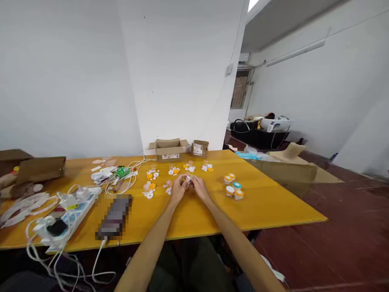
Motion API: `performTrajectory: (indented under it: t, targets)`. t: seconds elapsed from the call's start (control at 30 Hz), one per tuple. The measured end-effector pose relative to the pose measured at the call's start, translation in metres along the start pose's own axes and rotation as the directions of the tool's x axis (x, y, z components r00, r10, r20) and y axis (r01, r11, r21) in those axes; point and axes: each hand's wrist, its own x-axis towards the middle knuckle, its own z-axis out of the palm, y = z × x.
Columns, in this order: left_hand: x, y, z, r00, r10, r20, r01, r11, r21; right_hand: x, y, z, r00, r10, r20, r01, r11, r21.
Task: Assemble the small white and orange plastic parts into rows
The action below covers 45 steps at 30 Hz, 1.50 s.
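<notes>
My left hand (pixel 178 188) and my right hand (pixel 198 186) meet over the middle of the table, fingers closed. Between the fingertips is a small white part with dark marks (pixel 188 179), too small to name and partly hidden. Just left of my left hand sits a small pile of white pieces (pixel 168 190). Farther left lies another pile with an orange ring (pixel 152 186) and a white ring (pixel 149 195). Beyond my hands are several similar piles with small clear cups (pixel 171 166). To the right stand several small clear jars with orange, white and teal lids (pixel 237 185).
An open cardboard box (pixel 168 154) and a smaller box (pixel 199 149) stand at the table's back edge. On the left are a power strip (pixel 82 209), tangled white cables (pixel 133 172), a green circuit board (pixel 123 172) and a blurred phone (pixel 114 217). Another person's hand (pixel 8 179) shows at far left.
</notes>
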Motion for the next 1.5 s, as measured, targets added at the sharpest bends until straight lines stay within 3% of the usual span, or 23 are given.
performTrajectory:
  t: [0.23, 0.43, 0.57, 0.93, 1.07, 1.2, 1.33, 1.5]
  targets:
    - [-0.003, 0.0, -0.002, 0.999, -0.037, 0.009, 0.035, 0.992, 0.119, 0.0, 0.002, -0.004, 0.995, 0.006, -0.097, -0.015, 0.995, -0.099]
    - [-0.006, 0.005, -0.004, 0.997, 0.078, -0.01, -0.072, 0.952, 0.297, -0.001, -0.001, -0.011, 0.965, 0.047, -0.258, -0.15, 0.906, -0.395]
    - [-0.007, 0.007, -0.004, 0.997, 0.072, 0.021, -0.075, 0.927, 0.367, -0.001, 0.005, -0.012, 0.964, 0.079, -0.254, -0.208, 0.822, -0.531]
    - [-0.006, -0.005, -0.006, 0.996, 0.091, 0.003, -0.084, 0.9, 0.429, 0.002, 0.022, -0.01, 0.976, 0.037, -0.213, -0.168, 0.752, -0.638]
    - [-0.006, -0.005, -0.006, 0.995, 0.094, 0.015, -0.092, 0.9, 0.427, 0.003, 0.022, -0.012, 0.977, -0.008, -0.214, -0.108, 0.844, -0.526]
    - [-0.006, -0.003, -0.006, 0.994, 0.107, 0.021, -0.106, 0.894, 0.435, 0.006, 0.02, -0.009, 0.993, -0.068, -0.101, 0.049, 0.982, -0.185]
    - [-0.006, 0.0, -0.006, 0.992, 0.125, 0.032, -0.127, 0.89, 0.438, 0.007, 0.014, -0.004, 0.995, -0.067, 0.07, 0.061, 0.995, 0.078]
    - [-0.006, 0.001, -0.007, 0.994, 0.108, 0.03, -0.11, 0.884, 0.454, 0.006, 0.01, -0.004, 0.994, -0.045, 0.102, 0.033, 0.993, 0.116]
